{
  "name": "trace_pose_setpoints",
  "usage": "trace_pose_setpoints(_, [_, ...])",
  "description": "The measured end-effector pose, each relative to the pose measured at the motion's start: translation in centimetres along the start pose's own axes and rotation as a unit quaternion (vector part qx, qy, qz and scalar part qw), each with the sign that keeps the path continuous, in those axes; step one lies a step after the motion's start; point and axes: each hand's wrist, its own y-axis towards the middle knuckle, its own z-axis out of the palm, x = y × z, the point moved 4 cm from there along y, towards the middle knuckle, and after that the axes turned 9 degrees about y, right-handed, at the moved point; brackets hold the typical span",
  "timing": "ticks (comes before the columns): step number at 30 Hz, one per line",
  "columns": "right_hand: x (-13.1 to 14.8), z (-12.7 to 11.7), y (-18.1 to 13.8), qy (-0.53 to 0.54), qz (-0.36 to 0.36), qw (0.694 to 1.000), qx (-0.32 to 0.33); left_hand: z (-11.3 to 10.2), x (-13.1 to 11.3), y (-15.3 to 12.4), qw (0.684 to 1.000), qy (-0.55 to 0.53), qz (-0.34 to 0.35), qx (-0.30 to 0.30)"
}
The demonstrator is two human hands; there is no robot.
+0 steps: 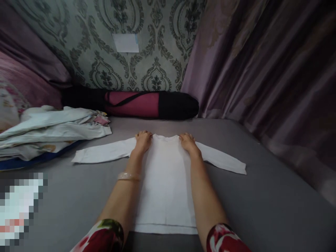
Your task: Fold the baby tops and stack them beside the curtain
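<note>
A white long-sleeved shirt (pixel 168 182) lies flat on a grey sheet, its neckline at the far side and its hem towards me. Both sleeves stretch out sideways. At the left shoulder, my left hand (pixel 143 140) has its fingers curled onto the fabric. My right hand (pixel 187 141) grips the opposite shoulder, close to the collar, in the same manner. The fingertips of both hands are partly hidden. A pale bangle (pixel 128 176) circles my left wrist.
Piled clothes (pixel 57 127) lie at the left on the grey sheet (pixel 262 210). A long black and maroon bag (pixel 133 104) rests against the patterned wall (pixel 154 59). Purple curtains (pixel 236 63) hang at the right. A blurred-out patch covers the lower left corner.
</note>
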Motion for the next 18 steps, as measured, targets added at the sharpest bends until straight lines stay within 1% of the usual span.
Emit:
trace_pose_setpoints(3, [0.0,-0.2,0.2,0.014,-0.012,1.0,0.018,-0.2,0.3,0.1,0.999,-0.04,-0.013,-0.002])
trace_pose_setpoints(8, [0.3,-1.1,-0.1,0.064,-0.017,0.998,0.021,-1.2,0.4,-0.2,0.991,-0.131,-0.017,0.005])
trace_pose_setpoints(12, [0.6,-1.1,-0.3,0.034,-0.002,0.998,0.044,-2.0,0.1,-0.6,0.983,-0.181,-0.006,0.028])
trace_pose_setpoints(14, [0.7,-0.9,-0.2,0.022,0.005,0.998,0.057,-2.3,0.0,-0.7,0.982,-0.188,0.004,0.037])
trace_pose_setpoints(18, [0.6,-0.9,-0.1,0.016,-0.004,0.997,0.07,-2.7,-0.3,-0.8,0.987,-0.151,0.015,0.048])
